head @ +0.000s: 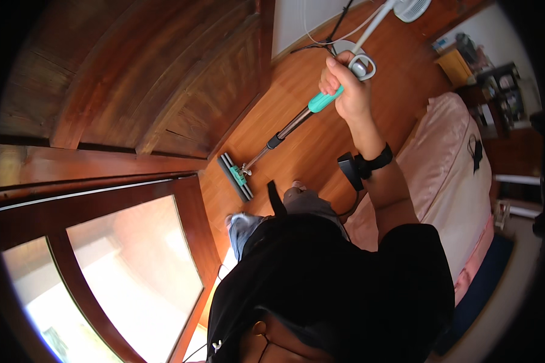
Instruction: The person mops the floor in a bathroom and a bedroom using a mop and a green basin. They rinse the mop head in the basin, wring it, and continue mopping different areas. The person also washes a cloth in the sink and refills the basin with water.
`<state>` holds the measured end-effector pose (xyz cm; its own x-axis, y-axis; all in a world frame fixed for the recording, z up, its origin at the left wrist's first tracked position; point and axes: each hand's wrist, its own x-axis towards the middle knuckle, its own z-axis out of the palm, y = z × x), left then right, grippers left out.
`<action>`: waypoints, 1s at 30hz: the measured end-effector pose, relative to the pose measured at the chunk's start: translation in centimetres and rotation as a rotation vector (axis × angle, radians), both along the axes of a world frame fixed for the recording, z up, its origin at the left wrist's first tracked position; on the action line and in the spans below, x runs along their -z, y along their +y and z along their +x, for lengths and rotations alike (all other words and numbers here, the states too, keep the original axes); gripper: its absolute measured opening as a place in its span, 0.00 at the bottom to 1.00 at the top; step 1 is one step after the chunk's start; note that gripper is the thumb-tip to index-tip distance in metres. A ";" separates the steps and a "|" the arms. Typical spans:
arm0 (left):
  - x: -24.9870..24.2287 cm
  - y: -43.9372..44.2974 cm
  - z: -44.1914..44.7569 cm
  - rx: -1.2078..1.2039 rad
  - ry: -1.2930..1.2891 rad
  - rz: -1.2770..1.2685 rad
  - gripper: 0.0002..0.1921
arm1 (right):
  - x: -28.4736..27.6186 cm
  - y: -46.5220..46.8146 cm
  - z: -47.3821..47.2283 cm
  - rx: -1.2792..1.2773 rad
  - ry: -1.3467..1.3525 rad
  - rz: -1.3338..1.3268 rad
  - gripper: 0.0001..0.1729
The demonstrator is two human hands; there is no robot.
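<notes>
My right hand (347,84) is closed around the teal grip (320,101) of a sponge mop, just below a pale loop at the top of its handle. The metal pole (294,125) slants down and left to the mop head (235,177), which has a teal bracket and dark grey strips. That head rests on the wooden floor (272,159) in front of my feet, near the corner of the wooden door. A black strap with a small device (352,170) circles my right wrist. My left hand is out of view.
A carved wooden door (163,81) stands on the left, beside a wood-framed glass door (131,267). A bed with a pink satiny cover (440,168) lies on the right. Beyond my hand are a white fan (411,10), a cable and black thin legs (329,38).
</notes>
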<state>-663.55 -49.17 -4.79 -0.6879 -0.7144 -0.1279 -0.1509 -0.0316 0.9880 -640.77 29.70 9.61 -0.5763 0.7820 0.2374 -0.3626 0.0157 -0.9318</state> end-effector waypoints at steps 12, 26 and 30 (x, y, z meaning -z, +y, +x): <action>-11.8 0.2 36.6 -0.585 0.292 0.087 0.18 | -4.8 1.3 2.9 -0.443 0.081 0.132 0.10; -19.4 15.8 43.9 -0.558 0.549 0.343 0.17 | -9.6 -0.1 5.1 -0.540 0.165 0.137 0.13; -19.3 16.2 44.2 -0.695 0.521 0.514 0.17 | -9.3 0.5 5.3 -0.558 0.098 0.153 0.12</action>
<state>-619.32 -32.93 14.51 -0.1986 -0.9209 -0.3353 0.5099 -0.3893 0.7671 -635.47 30.17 18.88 -0.8606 0.3194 0.3966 -0.4390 -0.0710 -0.8957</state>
